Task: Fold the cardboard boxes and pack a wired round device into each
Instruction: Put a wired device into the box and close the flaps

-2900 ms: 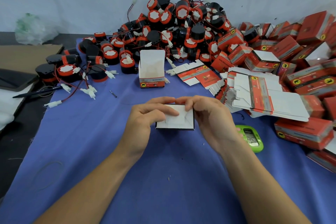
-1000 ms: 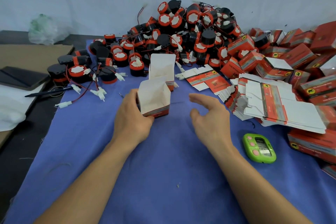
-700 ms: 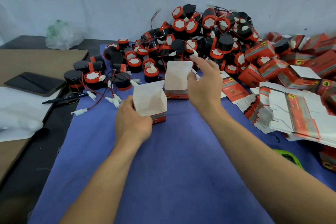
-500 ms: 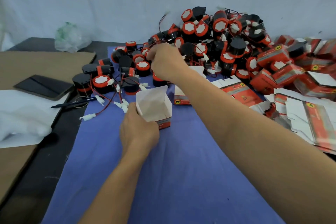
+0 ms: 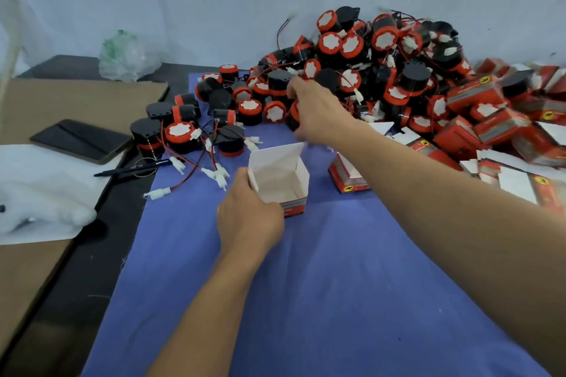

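My left hand (image 5: 249, 217) grips the open box (image 5: 278, 184) at its near left corner, fingers wrapped on the white wall. The box stands upright on the blue cloth (image 5: 306, 300) with its lid flap raised at the back, and I can see down to its bare white bottom.

My right hand (image 5: 315, 113) reaches past the box to the near edge of the heap of devices (image 5: 382, 70). Its fingers are curled round 1 round device (image 5: 291, 119), black with a red band, mostly hidden under my palm.

A 2nd box (image 5: 347, 180) stands just right of the open one, partly behind my right forearm. Flat box blanks (image 5: 517, 184) lie at the right edge, with closed red boxes (image 5: 477, 95) behind them. Loose devices (image 5: 180, 135) with red wires and white plugs are scattered on the cloth's left side.

Off the cloth, on the dark bench (image 5: 92, 269), lie a phone (image 5: 81, 139), a pen (image 5: 131, 168) and a brown cardboard sheet (image 5: 76, 98). A clear plastic bag (image 5: 127, 55) sits by the wall.
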Demonstrator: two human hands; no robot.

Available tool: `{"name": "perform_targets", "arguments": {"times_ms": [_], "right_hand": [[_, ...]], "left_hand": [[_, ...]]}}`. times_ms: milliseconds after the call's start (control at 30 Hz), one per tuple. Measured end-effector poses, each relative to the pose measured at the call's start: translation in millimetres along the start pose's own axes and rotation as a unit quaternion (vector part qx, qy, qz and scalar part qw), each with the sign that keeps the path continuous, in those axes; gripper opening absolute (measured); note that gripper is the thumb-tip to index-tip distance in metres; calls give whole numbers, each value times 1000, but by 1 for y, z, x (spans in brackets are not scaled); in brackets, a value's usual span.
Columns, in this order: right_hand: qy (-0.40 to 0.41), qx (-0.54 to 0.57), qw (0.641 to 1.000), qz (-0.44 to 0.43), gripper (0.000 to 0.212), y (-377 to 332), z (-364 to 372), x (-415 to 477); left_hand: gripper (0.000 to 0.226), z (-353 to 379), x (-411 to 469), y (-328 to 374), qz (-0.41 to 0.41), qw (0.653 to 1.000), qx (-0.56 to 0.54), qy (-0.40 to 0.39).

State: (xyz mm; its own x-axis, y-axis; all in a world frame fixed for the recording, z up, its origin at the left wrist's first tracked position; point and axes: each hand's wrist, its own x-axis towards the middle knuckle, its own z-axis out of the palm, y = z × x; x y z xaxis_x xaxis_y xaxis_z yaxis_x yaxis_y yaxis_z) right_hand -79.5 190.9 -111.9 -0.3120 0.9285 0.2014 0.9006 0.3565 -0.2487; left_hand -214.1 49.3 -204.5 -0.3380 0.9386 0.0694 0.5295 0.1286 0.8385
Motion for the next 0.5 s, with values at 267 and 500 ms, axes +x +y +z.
{"name": "perform_targets", "arguments": {"times_ms": [267,500], "right_hand": [[286,488,824,18,50,-8,-112,-108],[229,525,817,65,21,15,-109,-200]], "left_hand": [[44,4,-13,10,62,998,12,19],[58,7,-39,25,53,961,-197,-185]]}}
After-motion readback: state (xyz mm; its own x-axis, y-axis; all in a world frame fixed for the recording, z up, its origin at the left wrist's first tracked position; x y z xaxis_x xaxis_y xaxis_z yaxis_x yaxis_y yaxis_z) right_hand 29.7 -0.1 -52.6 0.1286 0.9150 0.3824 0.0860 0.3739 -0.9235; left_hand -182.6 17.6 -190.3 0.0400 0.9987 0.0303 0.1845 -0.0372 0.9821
